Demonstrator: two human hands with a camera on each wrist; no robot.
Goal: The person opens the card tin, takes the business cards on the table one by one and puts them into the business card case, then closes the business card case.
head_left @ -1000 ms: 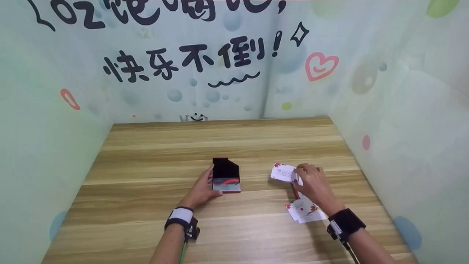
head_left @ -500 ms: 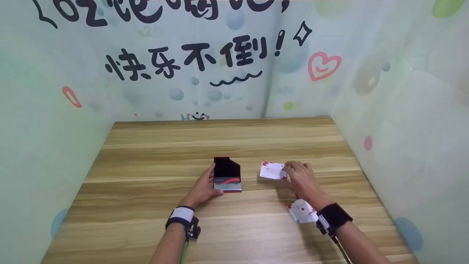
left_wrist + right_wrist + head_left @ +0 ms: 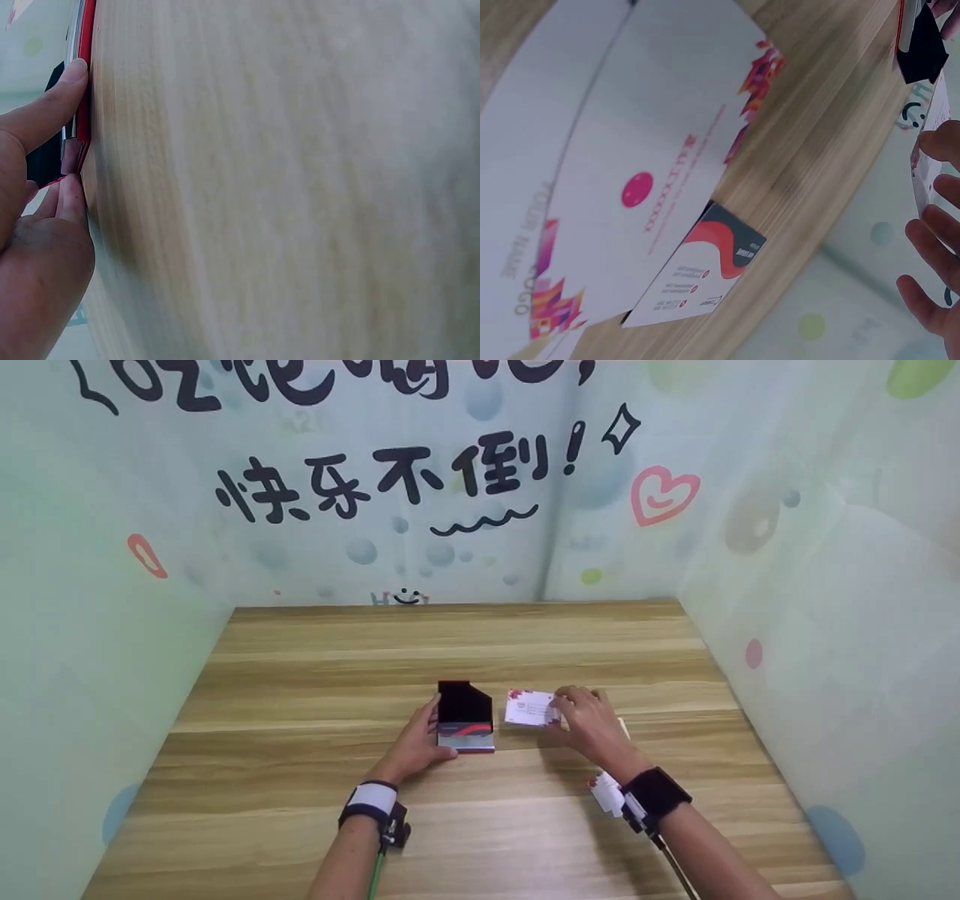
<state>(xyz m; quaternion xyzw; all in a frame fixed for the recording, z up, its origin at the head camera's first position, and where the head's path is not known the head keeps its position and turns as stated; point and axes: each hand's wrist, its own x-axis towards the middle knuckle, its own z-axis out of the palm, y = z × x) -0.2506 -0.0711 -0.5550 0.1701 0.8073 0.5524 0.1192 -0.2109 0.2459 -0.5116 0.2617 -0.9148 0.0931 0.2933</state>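
A small black card holder (image 3: 463, 721) with a red and grey front stands open on the wooden table (image 3: 450, 645). My left hand (image 3: 415, 746) grips its left side, thumb along the edge; in the left wrist view the fingers (image 3: 45, 120) pinch the holder's red edge (image 3: 84, 90). My right hand (image 3: 589, 724) pinches a white business card (image 3: 529, 708) just right of the holder. The card's edge (image 3: 928, 142) shows by the fingertips in the right wrist view.
A loose pile of white business cards (image 3: 609, 793) lies on the table under my right wrist, seen close up (image 3: 630, 165) with a dark red-and-black card (image 3: 697, 277) among them. Printed walls enclose the table on three sides.
My right hand has carried the white card leftward from above the pile to just beside the holder. The left hand and the holder have stayed put.
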